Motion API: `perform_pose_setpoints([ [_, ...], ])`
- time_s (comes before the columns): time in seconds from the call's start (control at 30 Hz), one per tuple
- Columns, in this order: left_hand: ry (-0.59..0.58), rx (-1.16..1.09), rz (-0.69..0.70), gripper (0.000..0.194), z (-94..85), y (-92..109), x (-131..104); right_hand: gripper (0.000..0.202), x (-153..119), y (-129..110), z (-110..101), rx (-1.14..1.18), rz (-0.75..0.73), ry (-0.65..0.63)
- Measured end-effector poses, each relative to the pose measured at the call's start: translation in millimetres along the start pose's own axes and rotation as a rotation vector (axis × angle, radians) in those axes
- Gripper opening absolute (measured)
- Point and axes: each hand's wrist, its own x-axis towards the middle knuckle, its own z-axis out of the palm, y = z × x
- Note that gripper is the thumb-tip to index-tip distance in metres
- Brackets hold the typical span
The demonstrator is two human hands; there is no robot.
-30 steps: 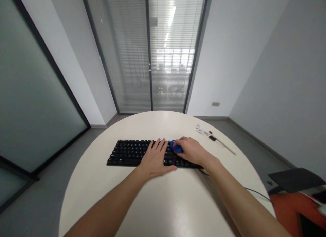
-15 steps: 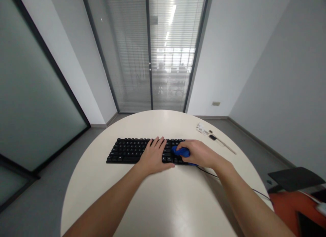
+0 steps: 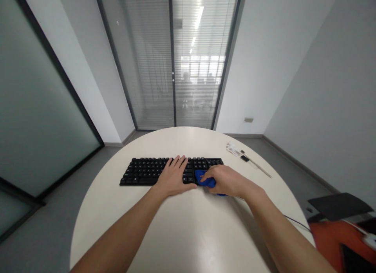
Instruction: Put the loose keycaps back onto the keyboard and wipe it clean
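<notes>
A black keyboard (image 3: 145, 170) lies across the middle of the round table. My left hand (image 3: 173, 176) rests flat on it, right of its middle, with fingers extended over the keys and the thumb pointing right. In my right hand (image 3: 225, 179) is a bunched blue cloth (image 3: 204, 179), pinched by the fingers and pressed on the lower keys of the keyboard's right part. A bit of the cloth shows below the hand, by the keyboard's near edge. My right hand hides the keyboard's lower right corner.
The cream round table (image 3: 188, 230) fills the foreground. At its right lie a thin stick (image 3: 260, 169), a small black piece (image 3: 244, 158) and a white crumpled item (image 3: 233, 148). A black cable (image 3: 296, 223) runs off the right edge toward an orange seat (image 3: 326, 239).
My right hand has moved the blue cloth slightly down and left over the keys. The keyboard has shifted a little to the left, my left hand with it.
</notes>
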Motion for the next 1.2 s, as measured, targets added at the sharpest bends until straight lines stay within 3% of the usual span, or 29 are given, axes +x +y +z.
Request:
perform_pose_setpoints([
  [0.13,0.010,-0.006,0.004,0.106,0.2,0.3,-0.5,0.037,-0.4,-4.3,-1.8,0.044,-0.044,0.038],
  [0.33,-0.008,0.012,0.003,0.102,-1.9,0.7,-1.4,0.035,10.1,-11.1,15.0,-0.024,-0.167,0.046],
  [0.63,-0.059,-0.011,0.029,0.109,-4.8,-5.1,-2.1,0.036,4.1,-3.3,2.3,-0.021,-0.107,-0.029],
  [0.9,-0.083,-0.033,-0.015,0.086,-9.0,-1.0,-2.3,0.036,-7.9,0.6,-12.5,0.070,0.118,-0.139],
  [1.0,-0.071,-0.030,-0.031,0.078,-8.0,0.1,-1.5,0.031,-13.8,5.6,-21.9,0.080,0.187,-0.064],
  [1.13,-0.061,-0.031,-0.030,0.076,-6.9,0.3,-1.3,0.032,-13.5,22.4,-23.4,-0.065,0.318,0.245],
  [1.2,-0.065,-0.029,-0.031,0.074,-7.4,0.4,-1.6,0.036,-9.0,34.8,-13.4,-0.106,0.297,0.374],
])
